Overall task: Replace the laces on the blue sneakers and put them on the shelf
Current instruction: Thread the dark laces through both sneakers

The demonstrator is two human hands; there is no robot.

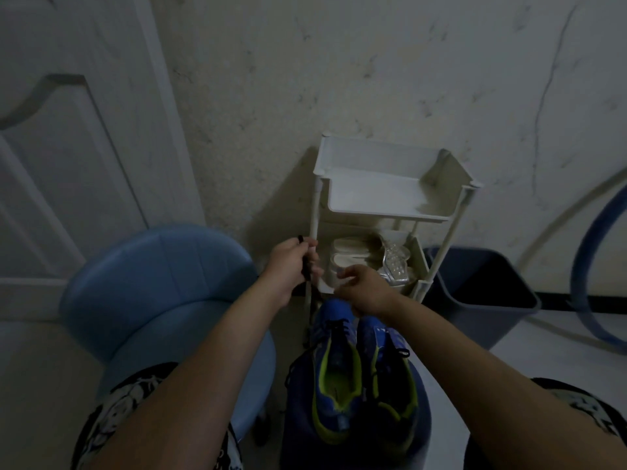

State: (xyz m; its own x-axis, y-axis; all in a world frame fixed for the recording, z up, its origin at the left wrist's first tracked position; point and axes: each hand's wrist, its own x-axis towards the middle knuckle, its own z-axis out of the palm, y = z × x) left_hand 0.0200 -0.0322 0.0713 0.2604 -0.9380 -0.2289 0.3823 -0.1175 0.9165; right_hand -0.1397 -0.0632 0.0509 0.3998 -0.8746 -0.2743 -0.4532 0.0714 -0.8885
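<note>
- Left hand (288, 262) is up high, its grip clenched round a black lace (314, 296) that runs taut down toward the left shoe.
- Right hand (363, 293) hovers over that shoe's toe with its fingers curled. I can't tell whether its grip has the lace or nothing at all.
- The sneakers (336, 395) sit side by side on a dark surface between the knees, toes pointing at the shelf (373, 195), which is just beyond.
- To do this step well, I'd say: pin the shoe with the right hand and pull the lace straight along the eyelet line, one crossing at a time, so it doesn't snag.
- Watch the shelf's left post, because the raised hand is right beside it.
- Around: pale shoes (349, 259) fill the lower tier, so the top tray looks the likelier spot.
- There's a blue stool (163, 283) to the left and a grey bin (481, 300) to the right, neither blocking the reach.
</note>
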